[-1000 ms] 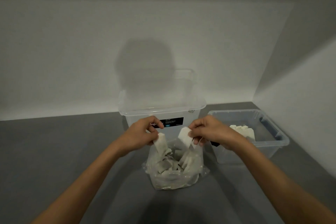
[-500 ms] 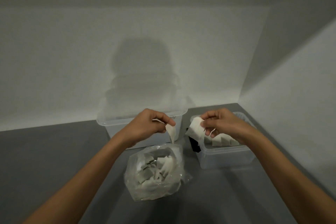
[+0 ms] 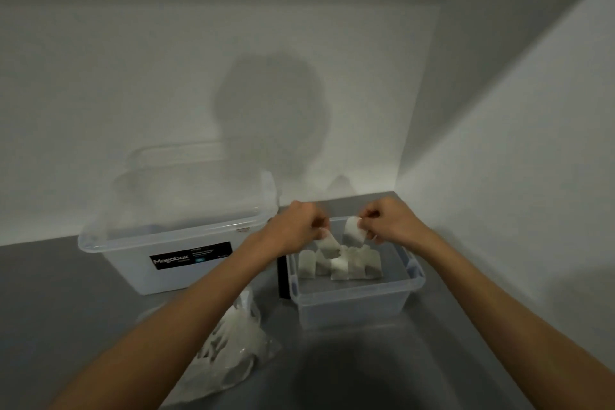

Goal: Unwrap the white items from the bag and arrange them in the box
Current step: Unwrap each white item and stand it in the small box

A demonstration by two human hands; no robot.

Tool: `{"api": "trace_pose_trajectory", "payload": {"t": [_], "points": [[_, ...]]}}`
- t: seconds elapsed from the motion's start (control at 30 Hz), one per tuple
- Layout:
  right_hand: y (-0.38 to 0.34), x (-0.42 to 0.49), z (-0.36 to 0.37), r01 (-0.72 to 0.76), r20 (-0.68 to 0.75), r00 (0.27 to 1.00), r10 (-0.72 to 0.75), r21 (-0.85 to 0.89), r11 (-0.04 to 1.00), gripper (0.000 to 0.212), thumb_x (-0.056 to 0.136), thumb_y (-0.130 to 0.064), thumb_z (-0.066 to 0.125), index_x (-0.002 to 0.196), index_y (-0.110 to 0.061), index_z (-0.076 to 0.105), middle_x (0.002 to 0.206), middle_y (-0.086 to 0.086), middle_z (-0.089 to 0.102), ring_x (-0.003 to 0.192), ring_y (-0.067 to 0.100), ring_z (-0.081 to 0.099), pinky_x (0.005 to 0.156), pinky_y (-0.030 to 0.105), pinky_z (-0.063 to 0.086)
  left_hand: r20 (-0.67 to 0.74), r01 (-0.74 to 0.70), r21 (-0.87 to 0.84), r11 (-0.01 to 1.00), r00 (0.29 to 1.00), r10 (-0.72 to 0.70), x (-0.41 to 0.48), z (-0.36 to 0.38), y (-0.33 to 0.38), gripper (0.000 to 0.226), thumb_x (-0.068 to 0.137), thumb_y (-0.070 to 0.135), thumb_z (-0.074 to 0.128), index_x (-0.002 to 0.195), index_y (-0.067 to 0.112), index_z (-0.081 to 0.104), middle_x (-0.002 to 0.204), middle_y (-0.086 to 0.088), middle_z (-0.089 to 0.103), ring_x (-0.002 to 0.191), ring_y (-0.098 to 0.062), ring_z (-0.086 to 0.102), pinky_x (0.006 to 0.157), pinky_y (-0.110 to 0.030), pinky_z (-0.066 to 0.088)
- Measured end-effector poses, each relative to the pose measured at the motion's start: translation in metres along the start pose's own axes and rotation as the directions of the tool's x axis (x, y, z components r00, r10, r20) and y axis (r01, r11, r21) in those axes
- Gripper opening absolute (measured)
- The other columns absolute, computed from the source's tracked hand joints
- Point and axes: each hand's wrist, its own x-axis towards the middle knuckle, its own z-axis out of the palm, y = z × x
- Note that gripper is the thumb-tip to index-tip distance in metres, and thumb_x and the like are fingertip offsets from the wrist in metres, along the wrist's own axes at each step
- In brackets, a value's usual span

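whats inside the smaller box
A row of white pieces stands in the smaller box. The left hand and right hand, each holding a piece, hide its far end.

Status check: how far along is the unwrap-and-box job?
Done: a row of white pieces stands along the far side of the small clear box. In hand: the left hand pinches one white piece and the right hand a second piece, both above that row. Left: the plastic bag on the table holds many more, and the near part of the box floor is bare.
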Motion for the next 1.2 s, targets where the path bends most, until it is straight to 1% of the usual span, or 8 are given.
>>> {"api": "trace_pose_trajectory", "payload": {"t": [0.07, 0.2, 0.3, 0.5, 0.6, 0.7, 0.93, 1.2], "points": [[0.011, 0.014, 0.009, 0.028, 0.028, 0.999, -0.026, -0.082, 0.996, 0.016, 0.086, -0.002, 0.058, 0.09, -0.005, 0.073, 0.081, 0.014, 0.072, 0.073, 0.025, 0.07, 0.065, 0.032, 0.059, 0.067, 0.038, 0.13, 0.991, 0.997, -0.047, 0.018, 0.02, 0.0, 0.012, 0.088, 0.015, 0.063, 0.098, 0.015, 0.067, 0.103, -0.007, 0.066, 0.089, -0.02, 0.063, 0.082, -0.036, 0.053], [0.024, 0.033, 0.031, 0.106, 0.149, 0.986, -0.078, -0.189, 0.976, 0.026, 0.087, 0.002, 0.052, 0.103, -0.005, 0.071, 0.092, 0.006, 0.07, 0.074, 0.013, 0.057, 0.066, 0.02, 0.047, 0.153, 0.1, 0.34, 0.935, 0.975, -0.16, 0.041, 0.048, 0.003, 0.016, 0.088, 0.007, 0.056, 0.102, 0.012, 0.062, 0.11, -0.01, 0.061, 0.094, -0.025, 0.062, 0.08, -0.035, 0.051], [0.03, 0.046, 0.051, 0.127, 0.223, 0.971, -0.081, -0.202, 0.971, 0.025, 0.088, 0.006, 0.051, 0.104, -0.001, 0.068, 0.093, 0.011, 0.066, 0.077, 0.015, 0.054, 0.071, 0.024, 0.042, 0.198, 0.133, 0.461, 0.877, 0.948, -0.248, 0.051, 0.063, 0.006, 0.022, 0.091, 0.001, 0.051, 0.11, 0.004, 0.061, 0.118, -0.014, 0.059, 0.104, -0.027, 0.061, 0.085, -0.032, 0.047], [0.041, 0.074, 0.088, 0.146, 0.332, 0.942, -0.054, -0.257, 0.955, 0.02, 0.086, 0.005, 0.056, 0.102, 0.002, 0.066, 0.103, 0.018, 0.067, 0.094, 0.03, 0.066, 0.084, 0.039, 0.055, 0.258, 0.197, 0.559, 0.806, 0.882, -0.394, 0.068, 0.08, 0.002, 0.041, 0.09, 0.0, 0.056, 0.13, 0.004, 0.05, 0.139, -0.016, 0.047, 0.127, -0.029, 0.048, 0.106, -0.034, 0.035], [0.043, 0.081, 0.097, 0.137, 0.317, 0.947, -0.051, -0.253, 0.958, 0.016, 0.088, 0.002, 0.056, 0.102, 0.001, 0.065, 0.107, 0.017, 0.066, 0.098, 0.03, 0.064, 0.087, 0.038, 0.053, 0.232, 0.208, 0.558, 0.804, 0.891, -0.391, 0.071, 0.086, -0.007, 0.037, 0.093, 0.002, 0.052, 0.13, 0.004, 0.051, 0.139, -0.017, 0.047, 0.126, -0.029, 0.049, 0.106, -0.036, 0.035], [0.047, 0.084, 0.105, 0.127, 0.269, 0.961, -0.062, -0.23, 0.965, 0.016, 0.091, 0.001, 0.048, 0.085, 0.0, 0.062, 0.091, 0.017, 0.064, 0.088, 0.029, 0.062, 0.086, 0.04, 0.053, 0.196, 0.22, 0.536, 0.815, 0.906, -0.374, 0.069, 0.09, -0.012, 0.032, 0.096, 0.003, 0.045, 0.128, 0.004, 0.051, 0.134, -0.016, 0.05, 0.121, -0.029, 0.053, 0.103, -0.036, 0.04], [0.052, 0.081, 0.115, 0.126, 0.156, 0.983, -0.092, -0.228, 0.965, 0.02, 0.093, 0.0, 0.044, 0.098, 0.002, 0.063, 0.102, 0.019, 0.066, 0.093, 0.029, 0.064, 0.069, 0.031, 0.042, 0.162, 0.192, 0.55, 0.813, 0.93, -0.329, 0.064, 0.093, -0.016, 0.033, 0.094, 0.0, 0.048, 0.127, 0.004, 0.05, 0.134, -0.017, 0.05, 0.121, -0.031, 0.054, 0.103, -0.038, 0.043], [0.05, 0.078, 0.115, 0.123, 0.14, 0.986, -0.087, -0.273, 0.954, 0.018, 0.093, 0.0, 0.046, 0.101, 0.001, 0.063, 0.104, 0.019, 0.065, 0.097, 0.03, 0.064, 0.072, 0.031, 0.044, 0.148, 0.146, 0.581, 0.8, 0.948, -0.281, 0.059, 0.091, -0.015, 0.036, 0.092, -0.001, 0.051, 0.128, 0.004, 0.048, 0.132, -0.017, 0.05, 0.121, -0.03, 0.053, 0.101, -0.037, 0.043]]}}
